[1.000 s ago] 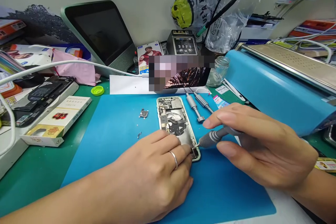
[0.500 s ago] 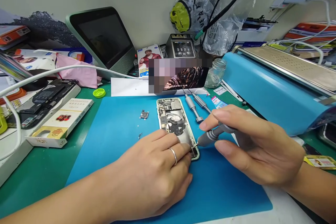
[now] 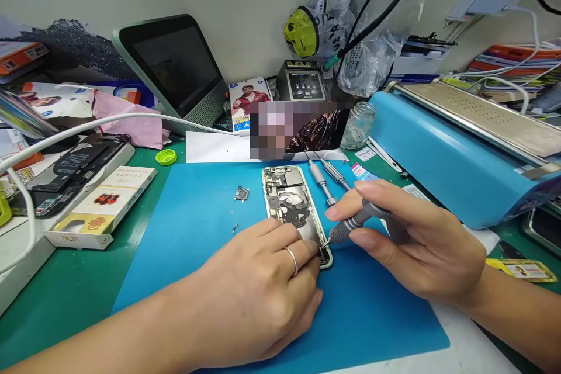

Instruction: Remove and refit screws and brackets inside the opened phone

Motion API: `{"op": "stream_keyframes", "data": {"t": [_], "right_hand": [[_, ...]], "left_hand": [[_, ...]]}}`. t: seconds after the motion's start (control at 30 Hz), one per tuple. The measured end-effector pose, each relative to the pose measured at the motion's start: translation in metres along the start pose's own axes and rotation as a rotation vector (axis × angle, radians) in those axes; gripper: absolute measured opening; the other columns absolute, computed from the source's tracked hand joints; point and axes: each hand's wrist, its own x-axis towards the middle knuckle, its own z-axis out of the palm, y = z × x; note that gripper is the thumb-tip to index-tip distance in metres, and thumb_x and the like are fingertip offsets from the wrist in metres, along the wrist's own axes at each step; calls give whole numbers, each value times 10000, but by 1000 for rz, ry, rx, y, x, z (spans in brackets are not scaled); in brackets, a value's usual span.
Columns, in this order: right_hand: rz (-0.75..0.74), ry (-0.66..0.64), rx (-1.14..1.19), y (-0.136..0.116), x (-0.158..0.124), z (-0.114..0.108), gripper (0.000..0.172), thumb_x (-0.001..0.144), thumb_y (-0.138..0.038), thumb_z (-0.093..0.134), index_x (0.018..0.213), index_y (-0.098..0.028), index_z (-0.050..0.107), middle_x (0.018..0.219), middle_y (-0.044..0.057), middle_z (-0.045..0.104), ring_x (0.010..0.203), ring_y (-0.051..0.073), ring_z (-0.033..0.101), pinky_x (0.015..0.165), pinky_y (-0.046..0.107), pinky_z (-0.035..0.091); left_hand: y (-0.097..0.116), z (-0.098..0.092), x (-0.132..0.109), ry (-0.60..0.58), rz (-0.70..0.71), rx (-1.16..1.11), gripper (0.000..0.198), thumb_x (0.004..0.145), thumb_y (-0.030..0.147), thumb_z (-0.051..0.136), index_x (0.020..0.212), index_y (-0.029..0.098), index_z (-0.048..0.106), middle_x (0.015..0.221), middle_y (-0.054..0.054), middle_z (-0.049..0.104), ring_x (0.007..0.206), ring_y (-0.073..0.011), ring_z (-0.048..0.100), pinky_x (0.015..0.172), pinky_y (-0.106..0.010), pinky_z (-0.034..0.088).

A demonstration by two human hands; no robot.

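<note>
An opened phone (image 3: 298,198) with its inner parts bare lies on the blue mat (image 3: 193,198). My left hand (image 3: 272,280), with a ring on one finger, curls over the phone's lower left side, fingers closed against it; its fingertips reach near the bottom edge. In my right hand (image 3: 421,239) is a grey screwdriver (image 3: 350,227), tilted, its tip at the phone's lower right edge. Thumb and fingers grip the handle. To the left of the phone lie a small metal-and-board part (image 3: 241,193) and a tiny piece (image 3: 235,228).
Two more screwdrivers (image 3: 322,181) lie right of the phone. Behind stands a propped screen (image 3: 319,128), partly blurred, beside a glass jar (image 3: 362,123). A blue machine (image 3: 438,152) stands right; a small carton (image 3: 105,204) and white cable (image 3: 109,118) are left.
My right hand and the screwdriver have shifted slightly left, with the handle tilting a little; the tip stays at the phone's lower right edge. My left hand keeps its place. The view has shifted slightly.
</note>
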Motion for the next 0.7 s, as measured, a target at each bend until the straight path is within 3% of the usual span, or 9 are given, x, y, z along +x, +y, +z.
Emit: {"op": "stream_keyframes", "data": {"t": [0.27,0.47,0.7], "right_hand": [[-25,-16,-34,-2,4,-2,706,926,-50,682,1568,-287,508,1073,58,805,923,188,762,842,338,678],[-36,-34,-22,-4,3,-2,720,917,-7,672,1576,-227,487,1074,74,777,945,170,741,878,318,659],[14,-56,-37,-6,6,-5,690,938,-45,679,1557,-296,504,1026,42,790,900,173,747,830,309,660]], "left_hand": [[1,0,0,3,0,-7,202,1006,159,580,893,129,745,1048,-105,776,919,-230,701,729,-394,548],[2,-1,1,-3,-2,4,163,1015,169,576,985,132,732,1019,-115,767,932,-225,705,771,-372,564],[1,-1,3,0,7,3,218,1048,180,526,1005,118,731,933,-105,763,873,-212,711,732,-349,566]]}}
